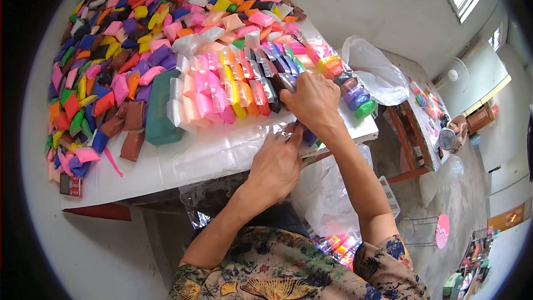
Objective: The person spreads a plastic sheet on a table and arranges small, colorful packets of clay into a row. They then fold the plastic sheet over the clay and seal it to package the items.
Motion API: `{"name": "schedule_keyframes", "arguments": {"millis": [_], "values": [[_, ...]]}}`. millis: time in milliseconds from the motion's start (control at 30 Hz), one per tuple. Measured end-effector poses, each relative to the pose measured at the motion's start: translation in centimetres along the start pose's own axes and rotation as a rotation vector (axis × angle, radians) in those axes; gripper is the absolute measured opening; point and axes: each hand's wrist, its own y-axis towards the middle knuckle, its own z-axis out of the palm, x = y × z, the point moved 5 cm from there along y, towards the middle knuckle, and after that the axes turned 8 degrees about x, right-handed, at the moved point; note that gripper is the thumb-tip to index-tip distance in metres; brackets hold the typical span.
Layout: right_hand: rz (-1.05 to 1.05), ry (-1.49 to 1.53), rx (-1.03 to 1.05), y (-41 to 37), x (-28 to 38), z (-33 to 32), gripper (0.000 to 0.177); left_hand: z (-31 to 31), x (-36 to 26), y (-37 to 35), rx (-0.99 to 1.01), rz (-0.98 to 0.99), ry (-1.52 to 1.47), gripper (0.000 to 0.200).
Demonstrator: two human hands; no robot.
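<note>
Rows of small, clear-wrapped coloured packets [239, 86] lie side by side on the white table, running from peach and pink through yellow, orange, red and black to blue and green. My right hand [315, 100] is curled over the right end of these rows, its thumb against a dark brown packet [284, 82]. Lower and to the left, my left hand [276, 158] has its fingers bunched at the table's front edge, close to a blue packet [308, 136]. What its fingertips hold is hidden. Clear plastic film [222, 147] lies in front of the rows.
A large heap of coloured packets [122, 39] covers the back and left of the table. A green box [164, 108] stands left of the rows. Another bundle of packets [351, 86] lies to the right, beside a clear bag [383, 78]. A pink stool [442, 231] stands on the floor.
</note>
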Motion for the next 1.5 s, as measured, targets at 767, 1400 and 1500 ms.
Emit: {"name": "schedule_keyframes", "arguments": {"millis": [767, 1400, 1500], "values": [[-0.038, 0.411, -0.559, -15.8, -1.4, 1.7, 0.034, -1.0, 0.6, -0.6, -0.006, 0.105, -0.176, 0.06], [0.057, 0.037, -0.617, -14.0, 0.4, 2.8, 0.03, -1.7, 1.6, -2.6, -0.269, 0.02, -0.219, 0.025], [0.109, 0.035, -0.575, -13.1, 0.3, 3.8, 0.03, -1.9, 1.7, -2.5, -0.272, 0.054, -0.202, 0.029]]}}
